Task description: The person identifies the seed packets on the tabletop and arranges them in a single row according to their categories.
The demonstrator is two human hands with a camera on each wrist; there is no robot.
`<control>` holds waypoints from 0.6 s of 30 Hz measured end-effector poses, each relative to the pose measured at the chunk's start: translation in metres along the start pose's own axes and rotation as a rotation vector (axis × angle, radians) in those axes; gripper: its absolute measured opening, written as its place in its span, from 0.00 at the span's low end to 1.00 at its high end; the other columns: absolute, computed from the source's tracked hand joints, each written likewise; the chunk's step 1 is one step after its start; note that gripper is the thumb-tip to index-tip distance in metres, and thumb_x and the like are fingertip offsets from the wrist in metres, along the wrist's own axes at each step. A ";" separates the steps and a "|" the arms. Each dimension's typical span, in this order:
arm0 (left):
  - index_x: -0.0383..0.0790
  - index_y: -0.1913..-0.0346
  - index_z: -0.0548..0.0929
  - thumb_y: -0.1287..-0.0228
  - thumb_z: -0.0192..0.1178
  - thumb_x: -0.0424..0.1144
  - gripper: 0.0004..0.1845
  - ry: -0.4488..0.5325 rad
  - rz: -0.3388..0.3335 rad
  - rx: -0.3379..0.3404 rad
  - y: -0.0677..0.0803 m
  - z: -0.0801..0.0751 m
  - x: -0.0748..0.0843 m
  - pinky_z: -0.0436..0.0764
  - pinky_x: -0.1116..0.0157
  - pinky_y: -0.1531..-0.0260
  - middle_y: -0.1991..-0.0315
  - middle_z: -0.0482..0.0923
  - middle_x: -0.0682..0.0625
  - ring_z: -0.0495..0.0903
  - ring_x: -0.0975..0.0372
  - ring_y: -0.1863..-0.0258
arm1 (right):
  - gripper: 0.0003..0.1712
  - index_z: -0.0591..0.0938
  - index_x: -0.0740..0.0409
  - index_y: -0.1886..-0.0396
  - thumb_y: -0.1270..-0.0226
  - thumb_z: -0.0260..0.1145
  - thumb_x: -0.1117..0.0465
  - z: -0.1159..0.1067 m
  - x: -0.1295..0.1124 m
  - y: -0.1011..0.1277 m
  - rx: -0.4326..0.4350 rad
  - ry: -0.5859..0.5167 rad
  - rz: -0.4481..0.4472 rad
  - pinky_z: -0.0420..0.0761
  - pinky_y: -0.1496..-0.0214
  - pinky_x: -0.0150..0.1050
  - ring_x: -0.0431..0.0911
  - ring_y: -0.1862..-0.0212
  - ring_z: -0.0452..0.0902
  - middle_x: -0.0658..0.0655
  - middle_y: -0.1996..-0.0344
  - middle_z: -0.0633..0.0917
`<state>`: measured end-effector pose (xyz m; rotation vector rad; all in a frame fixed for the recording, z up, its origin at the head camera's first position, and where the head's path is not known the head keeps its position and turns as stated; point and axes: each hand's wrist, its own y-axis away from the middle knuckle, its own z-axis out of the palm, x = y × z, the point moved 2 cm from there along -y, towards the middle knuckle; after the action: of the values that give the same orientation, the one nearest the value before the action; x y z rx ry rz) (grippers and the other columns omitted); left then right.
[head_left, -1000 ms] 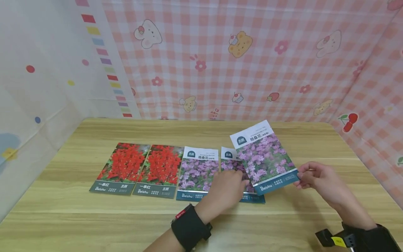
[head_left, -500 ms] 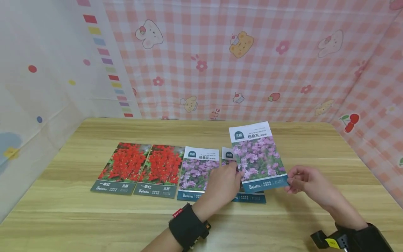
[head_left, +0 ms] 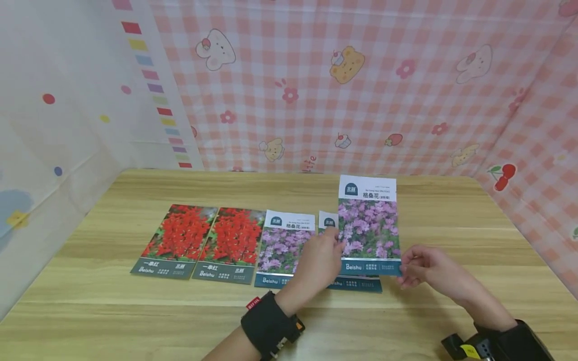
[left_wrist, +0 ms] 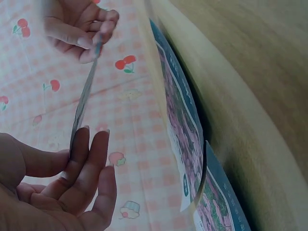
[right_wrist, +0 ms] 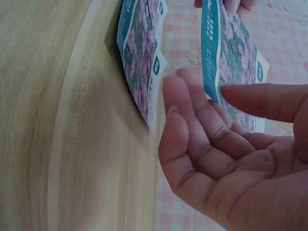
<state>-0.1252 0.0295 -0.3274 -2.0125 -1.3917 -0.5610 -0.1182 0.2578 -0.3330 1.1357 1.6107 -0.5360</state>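
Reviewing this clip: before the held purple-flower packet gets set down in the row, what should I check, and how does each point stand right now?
1. Held packet gripped by both hands: ok; left hand at its left edge, right hand at its bottom right corner.
2. Packet face up, upright: ok.
3. Matches purple packets in the row: ok.
4. Free table right of the row: ok.
5. Overlap with the last laid packet: cannot tell.

Makeshift recording booth, likely in a home or small studio, not a shop or lab. Light wooden tabletop point(head_left: 135, 321) boxed in by hung fabric: pink gingham cloth point(head_left: 361, 85) with cartoon bears, bunnies, flowers, cherries across the far side and right; white cloth point(head_left: 58, 100) with coloured dots and stripes on the left. No furniture, windows or room walls visible beyond the drapes.
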 end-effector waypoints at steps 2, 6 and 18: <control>0.34 0.65 0.76 0.37 0.57 0.34 0.05 0.033 -0.009 -0.022 0.000 -0.001 -0.001 0.70 0.73 0.83 0.78 0.77 0.50 0.71 0.66 0.84 | 0.10 0.69 0.80 0.57 0.34 0.50 0.74 0.000 0.000 -0.002 0.008 0.023 0.021 0.81 0.66 0.41 0.49 0.69 0.80 0.64 0.70 0.81; 0.35 0.65 0.77 0.38 0.57 0.33 0.04 0.047 -0.002 -0.055 -0.001 -0.002 -0.002 0.72 0.73 0.79 0.76 0.77 0.51 0.72 0.66 0.81 | 0.17 0.67 0.82 0.49 0.33 0.51 0.72 0.000 -0.001 -0.005 0.031 0.070 0.052 0.80 0.66 0.40 0.47 0.67 0.78 0.62 0.67 0.81; 0.35 0.66 0.75 0.36 0.55 0.35 0.05 0.070 -0.030 -0.187 -0.001 -0.008 -0.003 0.66 0.73 0.81 0.83 0.68 0.55 0.64 0.67 0.86 | 0.18 0.65 0.83 0.48 0.35 0.51 0.74 0.004 -0.005 -0.011 0.112 0.095 0.008 0.80 0.69 0.39 0.46 0.70 0.78 0.62 0.69 0.81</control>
<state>-0.1271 0.0220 -0.3237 -2.0980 -1.3730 -0.7932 -0.1254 0.2480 -0.3322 1.2667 1.6740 -0.5810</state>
